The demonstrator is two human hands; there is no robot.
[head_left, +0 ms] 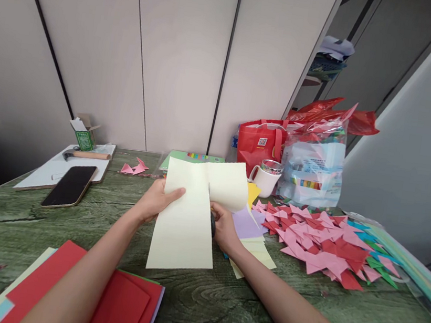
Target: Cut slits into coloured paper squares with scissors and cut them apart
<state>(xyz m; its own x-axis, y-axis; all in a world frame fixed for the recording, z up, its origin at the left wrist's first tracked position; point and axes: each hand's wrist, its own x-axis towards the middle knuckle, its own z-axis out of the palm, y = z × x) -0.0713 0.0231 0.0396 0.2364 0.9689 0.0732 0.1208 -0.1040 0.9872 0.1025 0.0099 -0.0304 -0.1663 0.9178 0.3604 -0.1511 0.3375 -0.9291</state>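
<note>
My left hand (160,199) grips the left edge of a pale yellow sheet of paper (184,231), thumb on top and fingers behind. The sheet is held up above the table and is cut from its near edge up toward the far part; the right portion curls up. My right hand (225,226) is closed around dark-handled scissors (212,224) at the cut, their blades mostly hidden by the paper. Beside my right hand lie purple paper (246,224) and pale yellow pieces (257,252). Under my left forearm is a stack of red paper (123,305).
Pink and red folded paper pieces (320,239) are heaped at the right. Behind them stand a white mug (266,181), a red bag (256,140) and a clear plastic bag (312,166). On the left are a phone (70,185), a hammer (87,154) and a green box (85,138).
</note>
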